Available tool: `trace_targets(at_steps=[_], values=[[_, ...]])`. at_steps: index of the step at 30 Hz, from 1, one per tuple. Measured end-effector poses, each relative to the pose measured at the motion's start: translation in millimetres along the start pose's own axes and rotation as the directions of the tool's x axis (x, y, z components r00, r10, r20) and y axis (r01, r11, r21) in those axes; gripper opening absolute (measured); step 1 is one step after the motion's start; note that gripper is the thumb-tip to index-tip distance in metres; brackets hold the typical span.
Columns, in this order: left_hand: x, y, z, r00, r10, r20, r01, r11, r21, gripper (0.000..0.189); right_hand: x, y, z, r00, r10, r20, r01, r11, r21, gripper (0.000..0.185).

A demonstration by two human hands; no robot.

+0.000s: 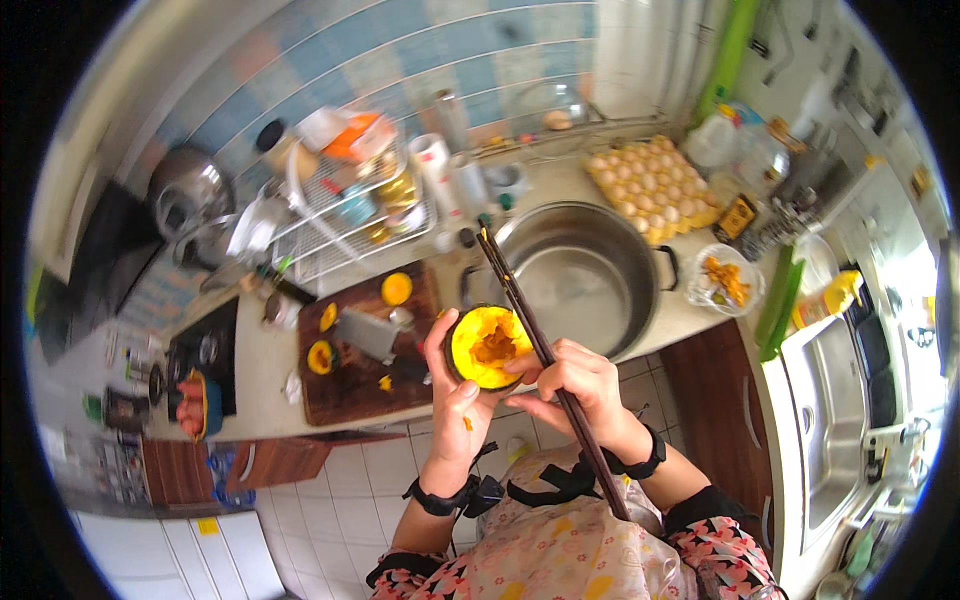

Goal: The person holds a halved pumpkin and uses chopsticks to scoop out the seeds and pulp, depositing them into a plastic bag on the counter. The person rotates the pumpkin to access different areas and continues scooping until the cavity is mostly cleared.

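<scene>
My left hand [450,424] cups a small pumpkin [469,356] with a dark rind, its cut face and ragged orange hollow turned up. A bit of pulp clings to that palm. In my right hand [589,386] is a pair of long dark wooden chopsticks [519,292], slanting past the pumpkin with orange specks near their far ends. A right fingertip reaches the edge of the hollow. Behind lies a brown cutting board [326,397] bearing a cleaver [366,334], a round cut pumpkin piece [396,289] and a smaller one with a dark rind [322,358].
A large steel pot [592,292] stands at the counter's front edge. Right of it are a plastic-lined bowl [697,291] of orange pulp, an egg tray [652,187] and a steel sink [832,427]. A wire rack [352,259] stands behind the board; a stove [202,352] is left.
</scene>
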State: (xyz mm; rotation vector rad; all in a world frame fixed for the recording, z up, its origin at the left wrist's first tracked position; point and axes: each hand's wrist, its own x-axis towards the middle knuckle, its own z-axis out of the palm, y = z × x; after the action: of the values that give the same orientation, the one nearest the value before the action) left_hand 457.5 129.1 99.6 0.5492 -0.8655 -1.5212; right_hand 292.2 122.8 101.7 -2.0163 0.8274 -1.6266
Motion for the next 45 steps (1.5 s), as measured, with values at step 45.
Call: trace_targets(at_steps=[45], values=[[185,-379,246,0.984,-0.180,0.012,0.171,0.951,0.259,0.060,-136,183,-397,0.773,0.484,-0.411,-0.631,0.655,-0.416,0.019]])
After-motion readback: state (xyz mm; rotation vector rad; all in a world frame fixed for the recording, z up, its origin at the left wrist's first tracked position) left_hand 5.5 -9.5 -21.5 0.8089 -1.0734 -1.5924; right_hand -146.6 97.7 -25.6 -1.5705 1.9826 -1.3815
